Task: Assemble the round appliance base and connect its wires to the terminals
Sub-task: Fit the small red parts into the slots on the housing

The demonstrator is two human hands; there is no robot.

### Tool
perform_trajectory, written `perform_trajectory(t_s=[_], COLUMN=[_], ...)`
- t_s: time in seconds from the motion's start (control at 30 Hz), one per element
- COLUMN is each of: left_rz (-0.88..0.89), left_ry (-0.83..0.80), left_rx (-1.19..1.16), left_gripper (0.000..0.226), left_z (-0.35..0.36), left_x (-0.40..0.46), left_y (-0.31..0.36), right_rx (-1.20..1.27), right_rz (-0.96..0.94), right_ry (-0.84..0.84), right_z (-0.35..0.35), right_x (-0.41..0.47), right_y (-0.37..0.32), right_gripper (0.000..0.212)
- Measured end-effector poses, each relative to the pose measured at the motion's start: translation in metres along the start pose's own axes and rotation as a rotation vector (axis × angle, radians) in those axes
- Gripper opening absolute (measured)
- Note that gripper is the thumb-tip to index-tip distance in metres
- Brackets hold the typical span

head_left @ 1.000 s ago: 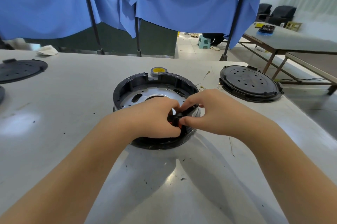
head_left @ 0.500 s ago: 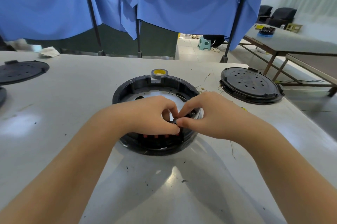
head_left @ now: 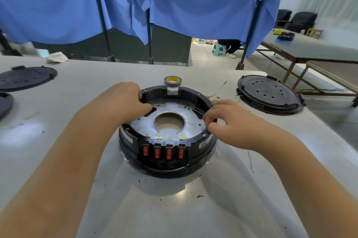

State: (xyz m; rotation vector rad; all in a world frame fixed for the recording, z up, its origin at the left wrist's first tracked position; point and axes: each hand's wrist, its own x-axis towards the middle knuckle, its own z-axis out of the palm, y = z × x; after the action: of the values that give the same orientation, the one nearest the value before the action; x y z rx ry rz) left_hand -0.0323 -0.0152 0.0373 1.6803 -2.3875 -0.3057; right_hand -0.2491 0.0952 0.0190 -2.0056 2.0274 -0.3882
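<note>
Here, at the far left of the frame a black perforated disc (head_left: 25, 78) lies flat on the white table (head_left: 67, 114), with the edge of another dark disc (head_left: 4, 103) just below it and a crumpled white cloth (head_left: 56, 57) behind, near the table's far edge. Blue curtains (head_left: 174, 5) hang on dark poles across the top of the frame. In the centre sits the round appliance base (head_left: 167, 137), a black ring lying flat with its open side up; a silver metal plate (head_left: 170, 121) with a round centre hole fills its floor, and a row of four red switches (head_left: 162, 153) on its outer wall faces the lower edge of the frame, with small brass terminals (head_left: 164, 137) standing just above them. A roll of grey tape (head_left: 172, 82) with a yellow core stands touching the ring's far rim. The left hand (head_left: 124, 100) reaches in from the lower left and grips the ring's upper-left rim, fingers curled over its edge. The right hand (head_left: 228, 121) comes from the lower right, its curled fingers holding the right rim. Thin loose wires (head_left: 219, 92) lie on the table just beyond that hand. Further right rests a second black perforated disc (head_left: 269, 93), and another table (head_left: 313, 48) stands in the upper right.
</note>
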Motion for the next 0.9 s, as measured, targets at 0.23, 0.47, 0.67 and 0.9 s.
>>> perform_trajectory(t_s=[0.23, 0.47, 0.67, 0.9], left_rz=[-0.054, -0.120, -0.060, 0.095], left_ry=[0.011, -0.055, -0.008, -0.029], left_rx=[0.073, 0.168, 0.188, 0.029], left_gripper=[0.036, 0.017, 0.019, 0.025], left_z=[0.000, -0.002, 0.007, 0.016], left_x=[0.002, 0.007, 0.013, 0.015], left_y=[-0.003, -0.020, -0.018, -0.012], right_rx=[-0.075, -0.019, 0.019, 0.123], right_rz=[0.009, -0.003, 0.079, 0.087], right_ry=[-0.162, -0.007, 0.196, 0.171], right_z=[-0.016, -0.023, -0.009, -0.005], right_x=[-0.017, -0.019, -0.001, 0.003], right_y=[-0.011, -0.016, 0.007, 0.017], right_gripper=[0.020, 0.024, 0.032, 0.034])
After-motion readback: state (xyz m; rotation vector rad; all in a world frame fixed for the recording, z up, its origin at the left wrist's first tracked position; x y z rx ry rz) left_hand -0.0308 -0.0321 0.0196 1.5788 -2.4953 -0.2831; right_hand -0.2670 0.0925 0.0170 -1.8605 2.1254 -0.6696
